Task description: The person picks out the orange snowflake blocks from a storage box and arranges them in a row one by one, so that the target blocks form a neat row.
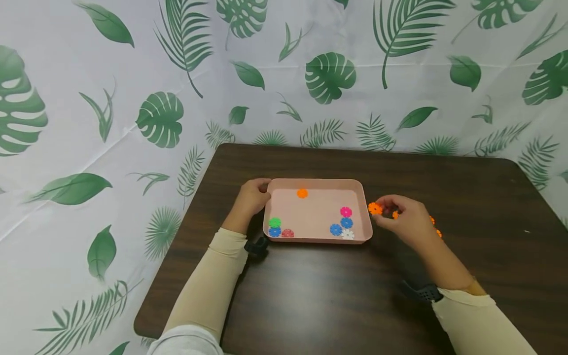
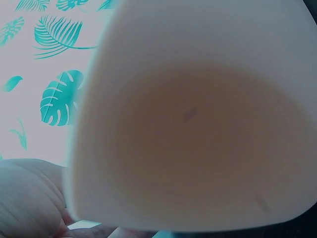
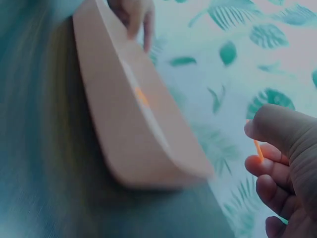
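A shallow pink tray (image 1: 312, 212) lies on the dark table in the head view. My left hand (image 1: 252, 199) grips its left rim near the far corner. Just off the tray's right side, my right hand (image 1: 406, 219) pinches an orange flower-shaped disc (image 1: 375, 208) between thumb and forefinger. The right wrist view shows this disc (image 3: 258, 149) edge-on, with the other fingers curled below. Inside the tray sit an orange disc (image 1: 302, 193) at the back, green (image 1: 275, 222), blue and red discs at the front left, and pink (image 1: 346, 211), blue and white ones at the right.
More orange discs (image 1: 439, 233) show on the table behind the right hand, partly hidden by it. The dark wooden table (image 1: 319, 296) meets a leaf-printed cloth (image 1: 284, 98) at its back and left. A blurred pale surface (image 2: 193, 148) fills most of the left wrist view.
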The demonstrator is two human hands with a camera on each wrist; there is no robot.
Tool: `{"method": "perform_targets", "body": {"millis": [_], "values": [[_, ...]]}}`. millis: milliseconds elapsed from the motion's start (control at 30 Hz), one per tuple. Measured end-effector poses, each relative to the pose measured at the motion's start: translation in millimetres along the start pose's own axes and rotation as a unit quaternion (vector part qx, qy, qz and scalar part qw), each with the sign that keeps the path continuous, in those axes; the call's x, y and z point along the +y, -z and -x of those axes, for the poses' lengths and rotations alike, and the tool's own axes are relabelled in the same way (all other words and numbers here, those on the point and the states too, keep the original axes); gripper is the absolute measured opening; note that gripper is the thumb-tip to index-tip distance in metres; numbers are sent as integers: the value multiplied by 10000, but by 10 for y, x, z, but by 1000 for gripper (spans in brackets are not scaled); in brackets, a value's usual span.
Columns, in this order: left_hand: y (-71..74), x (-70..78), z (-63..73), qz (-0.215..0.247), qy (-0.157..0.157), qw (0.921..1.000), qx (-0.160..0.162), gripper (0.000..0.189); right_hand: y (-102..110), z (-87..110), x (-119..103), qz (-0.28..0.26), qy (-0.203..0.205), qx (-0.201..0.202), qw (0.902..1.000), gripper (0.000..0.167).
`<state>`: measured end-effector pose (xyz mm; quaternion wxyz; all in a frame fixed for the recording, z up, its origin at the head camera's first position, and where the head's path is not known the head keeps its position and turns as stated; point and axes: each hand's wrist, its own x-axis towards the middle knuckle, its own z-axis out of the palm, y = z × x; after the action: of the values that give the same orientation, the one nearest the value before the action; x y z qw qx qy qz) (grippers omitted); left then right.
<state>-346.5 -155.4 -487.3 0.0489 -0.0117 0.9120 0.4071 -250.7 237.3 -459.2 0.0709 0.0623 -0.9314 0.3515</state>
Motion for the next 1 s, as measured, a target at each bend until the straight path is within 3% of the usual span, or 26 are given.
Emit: {"method": "perform_targets", "body": {"millis": [167, 367, 533, 1000], "values": [[41, -7, -8, 29, -10, 10000, 41, 50, 98, 294, 295, 246, -160, 366, 9989, 31], [58, 7, 1, 90, 0, 10000, 7, 51, 134, 489, 494, 514, -399, 431, 9969, 32], [41, 19, 11, 105, 103, 9999, -23, 52, 157, 581, 588, 669, -476, 386, 9959, 34], [3, 56, -23, 109, 94, 9998, -124, 51, 92, 672, 729, 1116, -145, 471, 9925, 34]]}}
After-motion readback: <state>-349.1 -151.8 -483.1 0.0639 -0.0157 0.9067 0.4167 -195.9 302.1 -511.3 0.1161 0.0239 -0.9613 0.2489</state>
